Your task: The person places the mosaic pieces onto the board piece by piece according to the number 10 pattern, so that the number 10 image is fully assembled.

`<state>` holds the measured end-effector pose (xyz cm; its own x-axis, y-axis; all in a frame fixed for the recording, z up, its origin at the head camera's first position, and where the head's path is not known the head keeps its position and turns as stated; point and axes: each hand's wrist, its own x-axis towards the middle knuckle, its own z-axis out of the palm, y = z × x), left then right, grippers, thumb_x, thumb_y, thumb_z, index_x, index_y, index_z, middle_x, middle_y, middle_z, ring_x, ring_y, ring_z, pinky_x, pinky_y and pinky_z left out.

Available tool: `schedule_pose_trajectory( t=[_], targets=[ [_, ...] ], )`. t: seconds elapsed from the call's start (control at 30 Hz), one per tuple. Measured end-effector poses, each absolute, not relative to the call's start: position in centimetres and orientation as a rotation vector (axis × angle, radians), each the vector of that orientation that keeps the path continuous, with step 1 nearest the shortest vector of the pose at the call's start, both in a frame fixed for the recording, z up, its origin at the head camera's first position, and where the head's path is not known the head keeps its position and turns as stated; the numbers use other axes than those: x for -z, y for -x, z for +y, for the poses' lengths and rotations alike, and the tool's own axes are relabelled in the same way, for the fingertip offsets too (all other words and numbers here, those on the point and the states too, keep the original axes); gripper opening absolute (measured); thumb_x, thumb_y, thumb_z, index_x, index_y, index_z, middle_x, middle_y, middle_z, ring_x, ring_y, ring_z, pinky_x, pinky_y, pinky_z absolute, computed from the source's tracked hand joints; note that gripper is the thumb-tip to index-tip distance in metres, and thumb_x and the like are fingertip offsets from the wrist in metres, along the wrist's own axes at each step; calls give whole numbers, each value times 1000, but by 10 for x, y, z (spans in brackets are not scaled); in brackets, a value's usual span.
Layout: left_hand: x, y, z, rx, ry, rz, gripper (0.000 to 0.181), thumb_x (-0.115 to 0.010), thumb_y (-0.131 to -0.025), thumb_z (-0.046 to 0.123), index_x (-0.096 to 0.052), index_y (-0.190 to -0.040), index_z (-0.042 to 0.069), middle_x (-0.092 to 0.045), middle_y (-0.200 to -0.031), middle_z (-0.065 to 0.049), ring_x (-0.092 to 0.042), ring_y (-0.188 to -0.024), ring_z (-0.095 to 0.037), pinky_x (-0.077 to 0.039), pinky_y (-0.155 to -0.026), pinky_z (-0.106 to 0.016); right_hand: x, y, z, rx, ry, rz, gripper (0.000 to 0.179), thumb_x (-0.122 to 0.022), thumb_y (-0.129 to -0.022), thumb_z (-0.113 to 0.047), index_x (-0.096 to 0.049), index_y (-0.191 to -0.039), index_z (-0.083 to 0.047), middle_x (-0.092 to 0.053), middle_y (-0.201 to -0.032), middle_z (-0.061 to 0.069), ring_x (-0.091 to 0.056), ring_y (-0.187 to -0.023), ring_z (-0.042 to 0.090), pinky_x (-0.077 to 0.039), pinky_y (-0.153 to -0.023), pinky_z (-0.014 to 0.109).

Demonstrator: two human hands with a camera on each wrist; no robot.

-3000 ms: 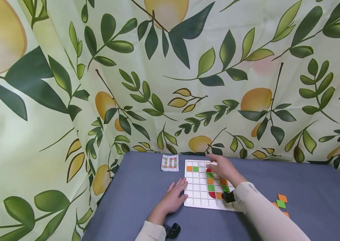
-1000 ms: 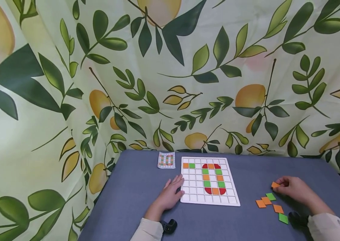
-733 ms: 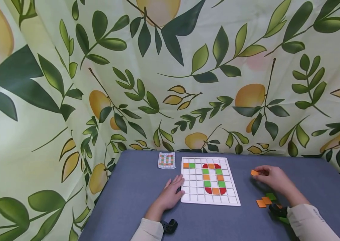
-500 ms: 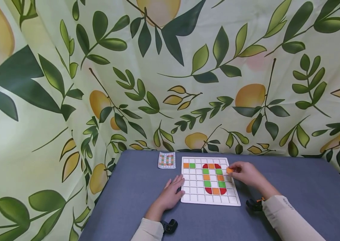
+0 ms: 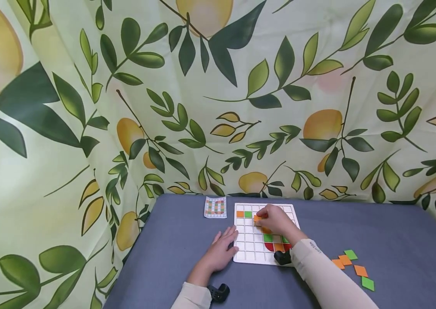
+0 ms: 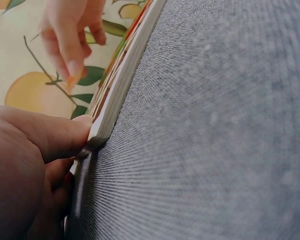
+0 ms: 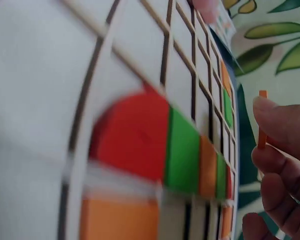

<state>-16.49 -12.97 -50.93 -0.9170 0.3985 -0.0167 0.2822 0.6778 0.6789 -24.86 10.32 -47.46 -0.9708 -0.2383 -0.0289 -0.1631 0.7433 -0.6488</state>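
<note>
A white grid board [image 5: 246, 246] lies on the table, bearing red, green and orange tiles in a ring, part of which is behind the right hand. Between thumb and fingertips, my right hand [image 5: 278, 222] pinches a square orange tile [image 7: 262, 120]; in the right wrist view the tile is edge-on, apart from the grid. In the head view it overlaps the board's upper part, right of the placed green tile [image 5: 248, 214]. My left hand [image 5: 219, 254] rests at the board's left edge, fingers extended, its thumb [image 6: 64, 134] touching the rim.
Several loose orange and green tiles, among them a green tile [image 5: 367, 283], lie to the right of the board. A small card [image 5: 215, 207] printed with a coloured grid pattern lies at the back left. Leaf-patterned cloth [image 5: 187, 141] stands behind the blue-grey table [image 5: 171, 240].
My right hand has come from the loose tiles on the right, carrying the orange tile leftward over the board. The board's red corner pieces were completed earlier. My left hand keeps its place.
</note>
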Motion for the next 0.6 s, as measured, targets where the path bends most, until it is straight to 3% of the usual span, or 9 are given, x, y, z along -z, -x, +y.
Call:
schedule_pose_trajectory(
  t=[0.3,0.6],
  targets=[
    [509,163,-130,-1031,-568,2742,53,-55,-100,22,-43,-149,5,-32,-160,-6,-23,-150,-27,-11,-123,-52,488,250,78,1130,149,2805,16,-80,-81,-14,-77,-96,-10,-71,-97,2,-60,-90,19,-53,-87,41],
    [510,164,-130,-1035,-578,2748,53,-55,-99,19,-42,-148,4,-33,-160,-7,-24,-150,-28,-12,-123,-52,488,249,65,923,307,2988,5,-82,-77,-14,-79,-80,-16,-68,-87,-2,-58,-92,21,-50,-89,43]
  ],
)
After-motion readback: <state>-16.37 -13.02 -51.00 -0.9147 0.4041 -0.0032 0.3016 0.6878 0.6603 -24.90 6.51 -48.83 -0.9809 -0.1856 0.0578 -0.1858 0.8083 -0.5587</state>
